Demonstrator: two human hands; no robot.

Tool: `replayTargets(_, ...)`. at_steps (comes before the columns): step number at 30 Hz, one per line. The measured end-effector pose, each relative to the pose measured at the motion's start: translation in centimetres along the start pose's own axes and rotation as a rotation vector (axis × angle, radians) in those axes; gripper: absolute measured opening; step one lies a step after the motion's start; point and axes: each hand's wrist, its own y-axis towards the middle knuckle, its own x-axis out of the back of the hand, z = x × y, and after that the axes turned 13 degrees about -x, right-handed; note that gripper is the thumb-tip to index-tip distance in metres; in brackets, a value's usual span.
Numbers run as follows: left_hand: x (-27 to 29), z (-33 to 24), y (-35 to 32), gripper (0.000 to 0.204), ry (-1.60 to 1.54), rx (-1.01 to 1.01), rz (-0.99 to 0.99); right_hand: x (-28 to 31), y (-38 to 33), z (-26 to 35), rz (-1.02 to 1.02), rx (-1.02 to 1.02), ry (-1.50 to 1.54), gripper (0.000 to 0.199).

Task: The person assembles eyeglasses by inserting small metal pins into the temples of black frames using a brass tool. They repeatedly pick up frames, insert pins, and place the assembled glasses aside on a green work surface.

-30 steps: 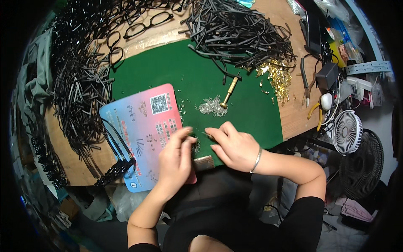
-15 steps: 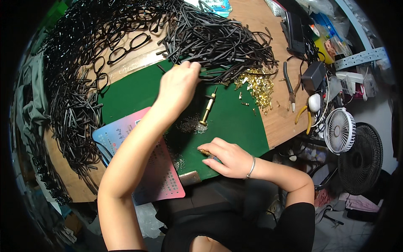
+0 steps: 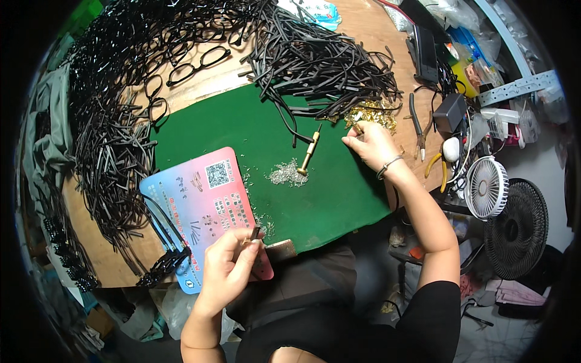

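Observation:
On the lower right corner of the blue-pink printed card (image 3: 200,175), my left hand (image 3: 227,266) is closed in a pinch. A dark eyeglass temple (image 3: 256,232) sticks up from its fingertips, most of it hidden. At the near edge of the heap of small gold metal parts (image 3: 387,114), my right hand (image 3: 375,148) has thumb and fingers pressed round a small gold part (image 3: 359,129). A brass screwdriver (image 3: 308,152) lies on the green mat (image 3: 339,193), its handle end against a scatter of tiny silver screws (image 3: 285,173).
A big tangle of black eyeglass temples (image 3: 321,60) covers the back of the table. Black eyeglass frames (image 3: 200,65) lie at far left. Along the right edge are pliers (image 3: 417,121), yellow-handled cutters (image 3: 442,169) and a small white fan (image 3: 487,187).
My left hand has come back from the black temples to the card, now holding one. My right hand has moved from the mat's near side up to the gold heap.

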Motion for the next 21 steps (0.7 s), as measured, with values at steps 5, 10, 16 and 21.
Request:
replayTargets(5,-0.1,2.1,-0.1,0.012,-0.041,-0.117,0.0,0.3,-0.5,-0.4,0.075,0.033,0.153,0.025)
replayTargets(10,-1.2,1.9,0.2,0.022,-0.13,0.051,0.109,1.1,-0.2,0.3,0.092,0.06,-0.039,0.023)
replayTargets(16,-0.2,2.9,-1.7,0.028,-0.338,0.188,0.114,3.1,-8.7,5.7,0.497,0.164,0.208,0.016)
replayTargets(21,-2.1,3.3,-2.2,0.025,-0.347,0.124,0.132,-2.4,-11.1,7.4,0.723,0.398,0.419,0.012)
